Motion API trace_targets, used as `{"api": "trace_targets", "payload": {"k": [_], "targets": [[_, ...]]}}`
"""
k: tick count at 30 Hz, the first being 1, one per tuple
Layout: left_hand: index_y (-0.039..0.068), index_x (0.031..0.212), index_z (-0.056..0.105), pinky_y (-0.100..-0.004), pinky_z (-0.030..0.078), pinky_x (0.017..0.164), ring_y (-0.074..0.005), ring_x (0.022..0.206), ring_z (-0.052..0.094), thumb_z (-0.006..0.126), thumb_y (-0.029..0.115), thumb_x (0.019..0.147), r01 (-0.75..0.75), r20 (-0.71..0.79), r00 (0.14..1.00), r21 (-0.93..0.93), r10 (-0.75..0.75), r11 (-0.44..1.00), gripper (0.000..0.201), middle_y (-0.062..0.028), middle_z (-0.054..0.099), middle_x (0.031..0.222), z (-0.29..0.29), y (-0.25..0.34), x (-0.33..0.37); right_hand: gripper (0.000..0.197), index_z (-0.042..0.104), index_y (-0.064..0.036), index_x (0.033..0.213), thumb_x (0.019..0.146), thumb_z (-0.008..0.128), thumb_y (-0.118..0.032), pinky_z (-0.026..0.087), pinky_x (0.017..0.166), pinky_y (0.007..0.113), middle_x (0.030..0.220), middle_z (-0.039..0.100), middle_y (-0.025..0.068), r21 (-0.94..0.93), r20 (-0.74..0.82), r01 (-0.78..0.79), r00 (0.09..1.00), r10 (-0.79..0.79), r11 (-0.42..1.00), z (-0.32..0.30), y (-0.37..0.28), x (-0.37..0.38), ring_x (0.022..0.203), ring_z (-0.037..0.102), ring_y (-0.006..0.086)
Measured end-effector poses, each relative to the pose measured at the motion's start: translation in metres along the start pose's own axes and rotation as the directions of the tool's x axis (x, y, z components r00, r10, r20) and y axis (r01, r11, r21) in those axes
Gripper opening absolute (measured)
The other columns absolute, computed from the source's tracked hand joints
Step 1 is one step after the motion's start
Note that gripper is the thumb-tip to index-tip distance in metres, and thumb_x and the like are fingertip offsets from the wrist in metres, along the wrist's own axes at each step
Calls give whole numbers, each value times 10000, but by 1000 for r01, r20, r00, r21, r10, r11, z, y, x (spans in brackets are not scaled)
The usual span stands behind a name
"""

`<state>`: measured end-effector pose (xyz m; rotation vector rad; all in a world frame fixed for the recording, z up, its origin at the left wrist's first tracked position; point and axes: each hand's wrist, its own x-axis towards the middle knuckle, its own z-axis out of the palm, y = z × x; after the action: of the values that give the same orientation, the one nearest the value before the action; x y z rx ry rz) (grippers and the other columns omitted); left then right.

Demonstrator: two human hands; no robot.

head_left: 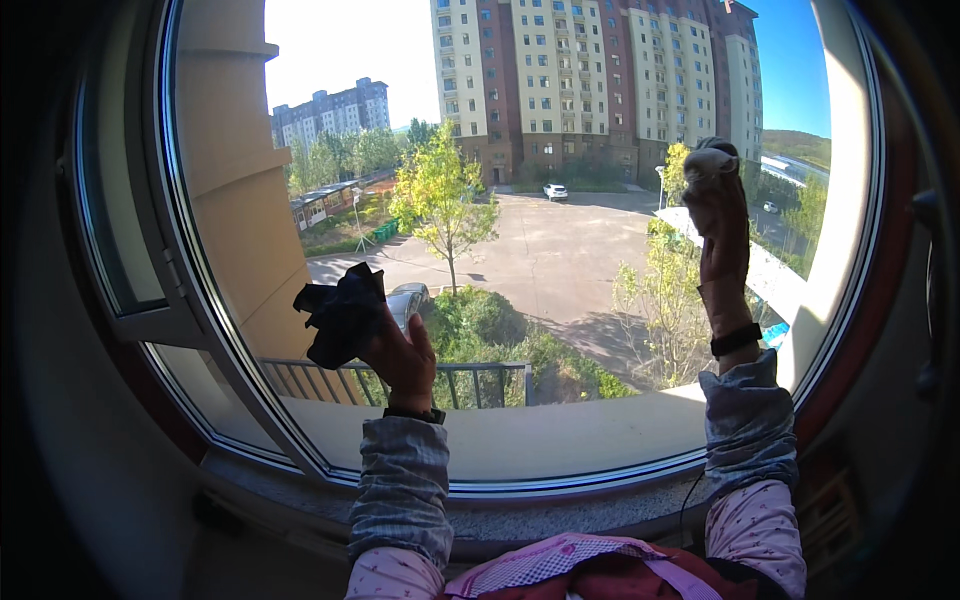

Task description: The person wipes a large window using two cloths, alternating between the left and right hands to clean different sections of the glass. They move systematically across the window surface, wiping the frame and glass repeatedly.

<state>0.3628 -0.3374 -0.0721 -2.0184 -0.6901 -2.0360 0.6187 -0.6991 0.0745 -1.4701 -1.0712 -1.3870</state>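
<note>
Gripping a crumpled dark cloth, our left hand was closed on it and held it against the lower left of the window pane. Our right hand was raised high on the right side of the same pane, closed on a pale wad, probably a second cloth, pressed at or very near the glass. We could not confirm contact for either cloth from this view.

Both sleeves were pushed well forward over the stone sill, and a dark band sat on each wrist. An opening sash stood to the left, its frame just beside the dark cloth. Beyond the glass lay a balcony rail, trees, a paved yard and tall blocks.

Risks we noted, as judgement only: the dark cloth was held only by part of its bulk, with loose folds standing free, so it could slip from the fingers and fall to the sill. The right arm was at full stretch, so pressure on the pane would be uneven and patches might be missed. Leaning weight onto the glass was inadvisable given the drop outside.
</note>
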Motion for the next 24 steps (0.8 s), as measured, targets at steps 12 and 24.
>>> {"api": "trace_targets", "payload": {"k": [12, 24], "targets": [[-30, 1522, 400, -588, 230, 1162, -494, 1401, 384, 509, 396, 1030, 34, 42, 998, 61, -36, 998, 660, -315, 430, 1518, 5, -4, -8, 353, 683, -205, 1292, 988, 591, -52, 376, 1194, 511, 1633, 398, 74, 143, 322, 307, 885, -337, 941, 74, -131, 32, 1494, 382, 363], [-48, 1499, 415, -572, 289, 1155, -514, 1366, 428, 531, 372, 1015, 38, 48, 998, 21, -39, 999, 652, -328, 465, 1477, -1, 6, -3, 494, 499, -133, 1468, 1006, 531, 40, 453, 1121, 410, 1449, 560, 155, -102, -216, 140, 963, -160, 985, -27, 57, 233, 1338, 553, 324]]}}
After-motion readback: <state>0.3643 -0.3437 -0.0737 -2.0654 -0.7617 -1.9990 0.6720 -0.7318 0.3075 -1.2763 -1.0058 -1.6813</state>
